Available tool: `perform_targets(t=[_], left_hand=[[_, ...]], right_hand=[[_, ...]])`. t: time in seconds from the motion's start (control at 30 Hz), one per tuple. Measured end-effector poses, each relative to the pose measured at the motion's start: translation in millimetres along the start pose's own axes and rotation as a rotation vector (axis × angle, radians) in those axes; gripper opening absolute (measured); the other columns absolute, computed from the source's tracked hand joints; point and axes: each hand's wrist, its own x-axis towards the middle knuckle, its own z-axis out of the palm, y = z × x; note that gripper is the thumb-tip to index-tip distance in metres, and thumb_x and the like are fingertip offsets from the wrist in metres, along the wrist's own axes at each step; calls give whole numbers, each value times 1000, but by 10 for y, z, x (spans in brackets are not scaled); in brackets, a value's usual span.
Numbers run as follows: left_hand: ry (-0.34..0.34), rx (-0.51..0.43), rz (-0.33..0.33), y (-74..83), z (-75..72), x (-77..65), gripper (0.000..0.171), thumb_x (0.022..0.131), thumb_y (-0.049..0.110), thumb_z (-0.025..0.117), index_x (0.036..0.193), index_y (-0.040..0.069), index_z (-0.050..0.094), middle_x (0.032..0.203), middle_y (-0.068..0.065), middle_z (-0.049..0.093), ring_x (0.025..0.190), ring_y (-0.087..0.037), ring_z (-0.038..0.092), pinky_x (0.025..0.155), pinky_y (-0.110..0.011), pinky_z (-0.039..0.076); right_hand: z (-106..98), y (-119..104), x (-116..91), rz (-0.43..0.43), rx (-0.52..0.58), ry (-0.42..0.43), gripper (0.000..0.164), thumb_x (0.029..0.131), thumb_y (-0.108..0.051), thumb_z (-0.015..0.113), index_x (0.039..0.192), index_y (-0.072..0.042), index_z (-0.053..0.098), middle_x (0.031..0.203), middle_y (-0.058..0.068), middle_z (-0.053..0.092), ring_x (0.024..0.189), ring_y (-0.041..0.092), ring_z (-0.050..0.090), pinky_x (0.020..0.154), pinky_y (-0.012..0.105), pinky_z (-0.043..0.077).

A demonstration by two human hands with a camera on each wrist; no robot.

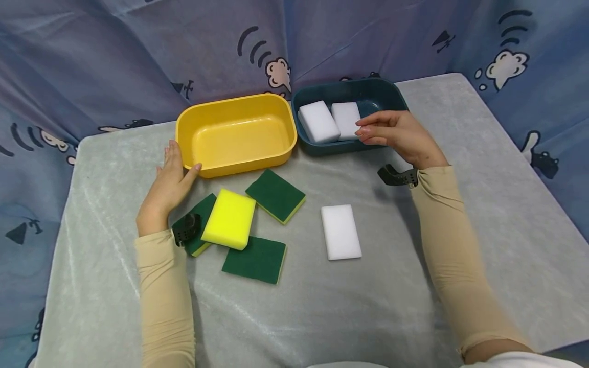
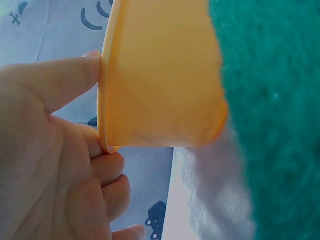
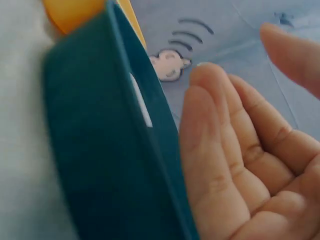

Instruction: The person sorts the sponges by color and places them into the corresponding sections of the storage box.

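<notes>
Behind everything hangs a blue curtain [image 1: 368,36], its printed marks drawn as dark arcs and pale puffs of cloud. Below it I have a table [image 1: 106,286] under pale grey cloth. Near its far edge the yellow bin [image 1: 239,135] stands just beside the teal bin [image 1: 336,149] on its right. My left hand [image 1: 165,191] spans the near left corner of the yellow bin, fingers straight along the side, thumb at the rim. My right hand [image 1: 405,135] hovers over the right part of the teal bin, fingers nearly straight, thumb apart from them, gripping nothing. In front of the yellow bin lie three green-topped sponges [image 1: 276,195]; a yellow-topped sponge [image 1: 230,220] rests across the left and nearest ones. Two white sponges [image 1: 319,122] sit side by side in the teal bin, and a lone white sponge [image 1: 341,232] lies on the cloth, right of the green ones.
</notes>
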Motion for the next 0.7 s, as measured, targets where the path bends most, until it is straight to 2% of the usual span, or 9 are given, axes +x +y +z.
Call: perform_targets(t=[0.17,0.33,0.7], left_hand=[[2,-6,10,2,5,-5,81,100,49,28,144,3,-23,151,-12,-24,139,-26,-21,109,-56,-7],[2,-11,12,-3,4,-16,81,100,49,27,144,2,-22,151,-12,-25,139,-26,-21,109,-57,-7],[2,-9,14,0,3,-12,80,100,50,27,144,3,-22,151,-10,-25,139,-25,-21,109,-57,-7]], right_hand=[[12,119,-261,4,-93,-42,26,86,-4,68,111,4,65,97,9,70,88,18,67,80,26,53],[40,206,-413,22,-205,-71,28,88,-7,66,113,5,64,96,4,71,88,15,67,80,26,52],[62,305,-644,71,-245,-135,29,88,-6,65,114,8,62,98,1,71,91,11,67,81,24,52]])
